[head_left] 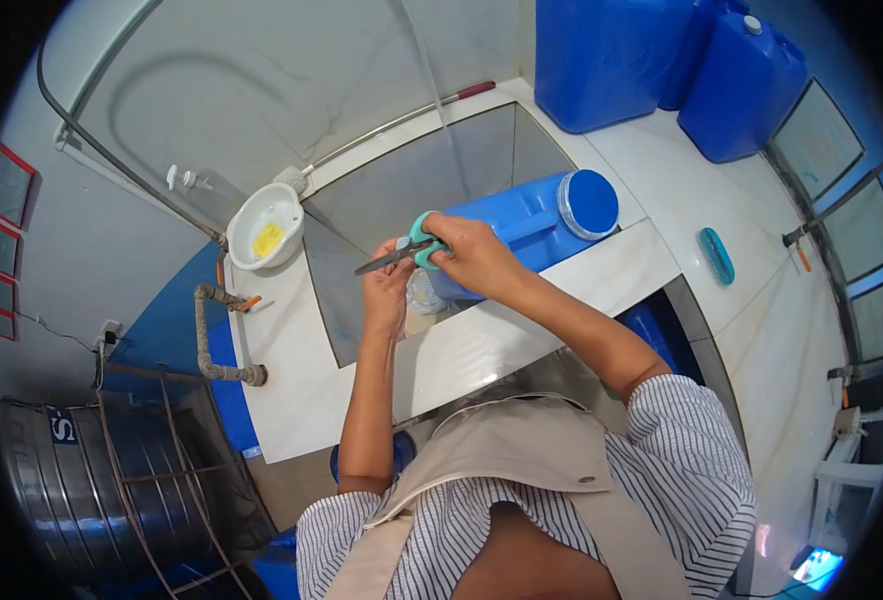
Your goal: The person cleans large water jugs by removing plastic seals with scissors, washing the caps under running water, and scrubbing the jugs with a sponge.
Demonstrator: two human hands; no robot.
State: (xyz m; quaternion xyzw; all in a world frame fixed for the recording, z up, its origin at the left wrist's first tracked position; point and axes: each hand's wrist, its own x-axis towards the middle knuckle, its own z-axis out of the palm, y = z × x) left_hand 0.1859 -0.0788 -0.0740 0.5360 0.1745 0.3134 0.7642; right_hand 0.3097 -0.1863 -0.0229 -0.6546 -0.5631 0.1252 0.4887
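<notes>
My right hand (480, 258) is closed on a pair of scissors (424, 243) with teal handles, its dark blades pointing left. My left hand (386, 298) is just beneath and behind the blades, its fingers pinched together; what they hold, if anything, is too small to make out. Both hands are above the sink (337, 290). Beside them a blue jug (517, 218) lies on its side across the sink, its blue cap (592, 203) toward the right and clear wrapping around the cap's base. A clear, crinkled piece (424, 293) shows below the scissors, partly hidden by my hands.
At the left of the counter (292, 395) sits a white bowl (252, 255) with a yellow item inside. A teal brush (717, 256) lies to the right. Large blue jugs (602, 60) stand at the back right. A red-handled rod (402, 125) rests along the sink's far edge.
</notes>
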